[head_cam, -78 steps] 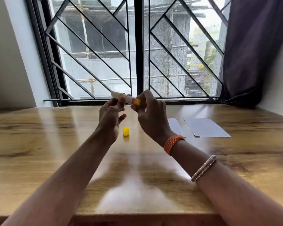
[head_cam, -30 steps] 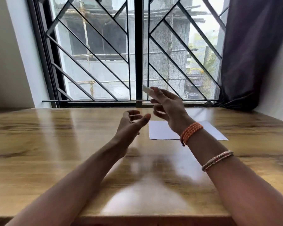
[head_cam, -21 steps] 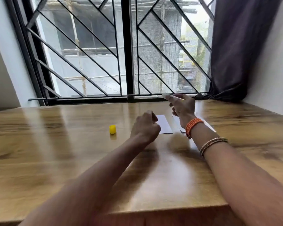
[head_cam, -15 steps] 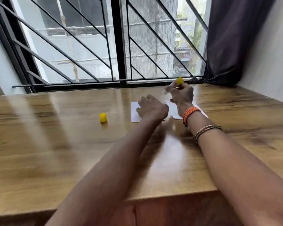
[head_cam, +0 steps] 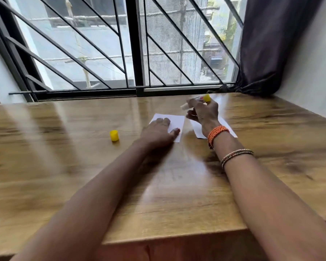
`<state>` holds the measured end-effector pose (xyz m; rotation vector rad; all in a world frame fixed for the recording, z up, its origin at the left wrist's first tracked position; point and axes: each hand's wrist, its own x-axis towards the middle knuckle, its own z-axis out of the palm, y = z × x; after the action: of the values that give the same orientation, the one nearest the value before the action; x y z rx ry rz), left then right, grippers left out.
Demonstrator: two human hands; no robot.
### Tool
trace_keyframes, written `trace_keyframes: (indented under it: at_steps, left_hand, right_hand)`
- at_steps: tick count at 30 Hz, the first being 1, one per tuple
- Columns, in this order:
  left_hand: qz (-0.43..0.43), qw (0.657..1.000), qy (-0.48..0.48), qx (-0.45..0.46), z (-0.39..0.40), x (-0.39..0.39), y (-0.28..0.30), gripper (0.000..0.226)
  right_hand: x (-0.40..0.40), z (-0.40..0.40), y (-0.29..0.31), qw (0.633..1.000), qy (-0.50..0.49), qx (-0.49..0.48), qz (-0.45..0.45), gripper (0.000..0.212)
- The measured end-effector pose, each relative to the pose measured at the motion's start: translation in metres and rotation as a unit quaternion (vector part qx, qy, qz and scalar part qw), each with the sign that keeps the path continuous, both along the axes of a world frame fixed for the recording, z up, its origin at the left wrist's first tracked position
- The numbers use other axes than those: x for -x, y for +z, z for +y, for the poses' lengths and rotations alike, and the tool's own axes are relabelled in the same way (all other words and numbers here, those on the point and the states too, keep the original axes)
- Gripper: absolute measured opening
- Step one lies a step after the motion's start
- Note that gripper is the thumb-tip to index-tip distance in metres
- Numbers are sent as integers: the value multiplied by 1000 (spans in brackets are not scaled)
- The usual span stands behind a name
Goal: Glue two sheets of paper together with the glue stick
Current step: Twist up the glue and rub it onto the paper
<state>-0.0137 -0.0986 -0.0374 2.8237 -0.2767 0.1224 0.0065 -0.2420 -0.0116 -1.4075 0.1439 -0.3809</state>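
1. Glue stick [head_cam: 196,102]: from the head view it is up off the table, gripped in the right hand [head_cam: 203,113], fingers curled round the barrel. Its pale uncapped tip points left and slightly down; the yellow base sticks out toward the window [head_cam: 135,44].
2. Its yellow cap [head_cam: 114,135] stands on the wooden table [head_cam: 177,185], well to the left of the papers and out of the way.
3. The left hand [head_cam: 156,133] lies flat on the left sheet [head_cam: 174,122], fingers fairly straight, pressing it down and not gripping it.
4. The right sheet [head_cam: 199,131] lies just beside the first, apart from it by a narrow gap and partly hidden behind the right wrist.
5. To my eye the step in hand is bringing the tip down onto the pinned sheet. No glue looks to have been laid yet, though blur makes that hard to judge.
6. Doing it well, I'd say:
   - keep the left palm firm, so the light paper cannot slide or wrinkle;
   - stroke away from the holding fingers, with light, even pressure;
   - cover up to the edges where the second sheet will sit.
7. One risk: the holding hand covers much of that sheet, so it may need to shift.
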Motion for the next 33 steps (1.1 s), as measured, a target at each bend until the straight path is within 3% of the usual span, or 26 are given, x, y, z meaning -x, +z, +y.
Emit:
trace_keyframes:
  at_steps: [5, 8, 14, 17, 21, 24, 29, 33]
  left_hand:
    - [13, 999, -39, 4, 20, 12, 3, 54]
    - [64, 995, -77, 7, 35, 19, 7, 52]
    - [152, 968, -191, 62, 56, 38, 14, 53]
    - [165, 952, -246, 81, 64, 59, 23, 47]
    - [37, 981, -188, 21, 66, 85, 21, 38]
    - [-52, 994, -95, -13, 66, 105, 6, 38]
    - [-7, 996, -84, -8, 67, 108, 5, 45]
    - [40, 990, -135, -13, 78, 100, 9, 47]
  right_hand:
    - [6, 4, 3, 999, 35, 2, -8, 12]
    - [11, 9, 4, 999, 49, 9, -4, 9]
    - [23, 28, 12, 990, 133, 33, -6, 10]
    - [30, 39, 9, 983, 161, 76, 39, 8]
    - [40, 42, 3, 967, 144, 194, 78, 8]
    - [46, 38, -4, 970, 134, 192, 61, 11]
    - [54, 40, 1, 959, 163, 230, 18, 8]
    - [54, 52, 10, 950, 164, 264, -24, 8]
